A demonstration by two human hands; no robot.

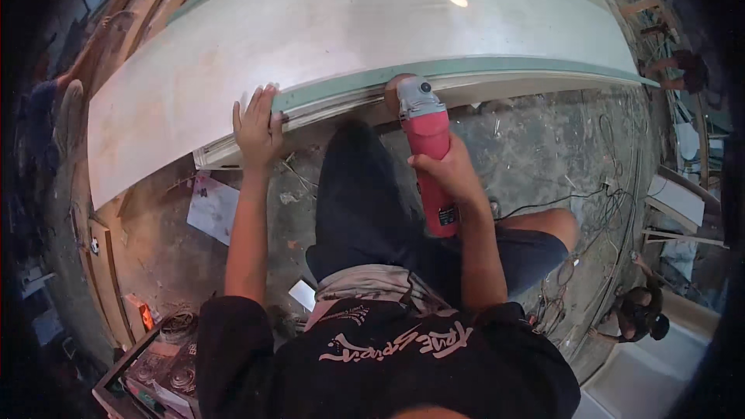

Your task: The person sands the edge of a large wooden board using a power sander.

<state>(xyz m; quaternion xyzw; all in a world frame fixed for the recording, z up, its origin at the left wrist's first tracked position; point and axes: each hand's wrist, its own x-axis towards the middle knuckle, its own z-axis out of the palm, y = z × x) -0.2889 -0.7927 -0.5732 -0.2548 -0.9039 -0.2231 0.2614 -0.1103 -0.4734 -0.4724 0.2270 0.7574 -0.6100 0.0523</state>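
Observation:
A red angle grinder [429, 136] with a grey metal head is gripped in my right hand [450, 173], fingers wrapped around its body. Its brown disc [394, 95] meets the near edge of a large pale panel [334, 19]; whether it is spinning I cannot tell. Along that edge runs a light green strip [341, 83], with layered pale edges beneath it. To the left of the grinder, my left hand [258, 128] lies on the panel's edge by the strip's left end, fingers stretched out, holding nothing.
Loose cables [547, 287] trail over the grey floor [535, 140] on the right. Another person [640, 314] crouches at the lower right beside a pale board [644, 372]. A box of round discs [159, 368] stands at the lower left, near a white sheet [213, 208] on the floor.

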